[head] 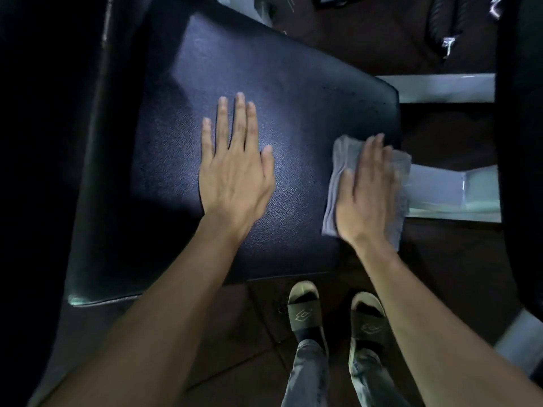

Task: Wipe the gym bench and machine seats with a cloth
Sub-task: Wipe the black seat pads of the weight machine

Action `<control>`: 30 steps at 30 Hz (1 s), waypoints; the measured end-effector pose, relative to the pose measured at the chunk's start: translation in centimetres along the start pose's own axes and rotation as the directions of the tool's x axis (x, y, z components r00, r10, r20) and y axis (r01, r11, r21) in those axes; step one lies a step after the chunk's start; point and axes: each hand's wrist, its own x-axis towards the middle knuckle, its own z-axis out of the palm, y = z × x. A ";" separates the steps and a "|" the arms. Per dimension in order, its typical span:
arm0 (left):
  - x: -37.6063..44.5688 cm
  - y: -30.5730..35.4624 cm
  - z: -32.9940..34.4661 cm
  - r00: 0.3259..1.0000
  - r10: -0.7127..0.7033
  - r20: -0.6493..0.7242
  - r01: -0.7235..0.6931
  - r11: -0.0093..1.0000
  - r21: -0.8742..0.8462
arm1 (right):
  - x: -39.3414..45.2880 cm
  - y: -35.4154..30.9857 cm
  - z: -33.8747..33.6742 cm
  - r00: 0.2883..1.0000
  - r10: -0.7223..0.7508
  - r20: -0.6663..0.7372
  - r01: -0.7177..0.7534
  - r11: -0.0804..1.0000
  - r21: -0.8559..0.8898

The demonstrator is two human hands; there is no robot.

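Here the black padded seat (235,83) fills the centre and upper left of the frame, its grained vinyl catching a pale sheen; the left hand (235,171) lies flat on it at mid-frame, fingers spread, grasping nothing; the right hand (367,189) presses palm-down on a folded grey cloth (338,160) at the seat's right edge, fingers laid flat over it rather than curled; the cloth looks soft, slightly blurred, overhanging the edge; sandalled feet (305,315) stand on the dark floor (235,333) at lower centre.
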 end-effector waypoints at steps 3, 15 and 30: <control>-0.1 0.3 0.1 1.000 -0.018 -0.011 0.019 0.999 0.036 | 4.2 -1.9 -0.1 0.980 0.193 -0.050 -0.195 0.980 -0.039; -0.1 1.0 0.3 0.999 -0.042 -0.023 0.043 0.997 0.057 | 5.2 -0.6 -0.3 0.995 0.096 -0.028 -0.096 0.995 -0.013; 0.0 1.1 0.6 0.996 -0.081 -0.048 0.083 0.996 0.026 | 7.6 -2.3 -0.5 0.991 -0.126 0.037 0.127 0.991 -0.037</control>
